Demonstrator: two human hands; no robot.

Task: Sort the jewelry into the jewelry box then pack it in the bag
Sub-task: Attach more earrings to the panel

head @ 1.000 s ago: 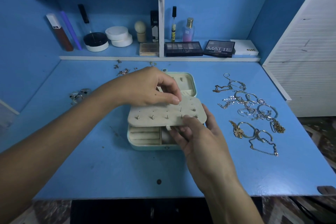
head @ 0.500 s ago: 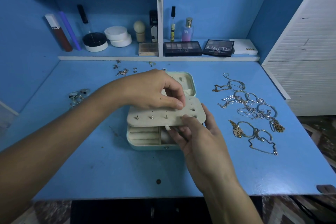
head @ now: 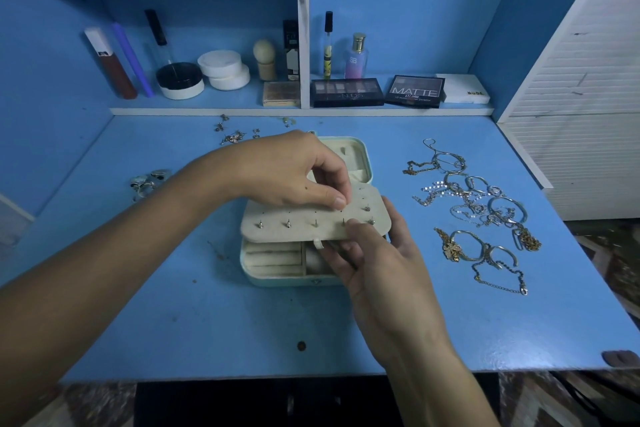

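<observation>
cream earring panel (head: 304, 218) lies long axis left-to-right over the open jewelry box (head: 277, 262) mid-table (head: 173, 305), right hand (head: 377, 263) pinching its near-right edge, left hand (head: 294, 173) pinching a stud at a hole directly below its fingertips, loose bracelets (head: 481, 215) well right.

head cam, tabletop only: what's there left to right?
Cluster of rings → jewelry box, with both hands on its earring panel → pile of bracelets and chains.

home vanity nook: blue desk (head: 173, 305), shelf (head: 207, 104) of makeup palettes (head: 347, 92), perfume bottle (head: 356, 57), powder jars (head: 225, 69).
</observation>
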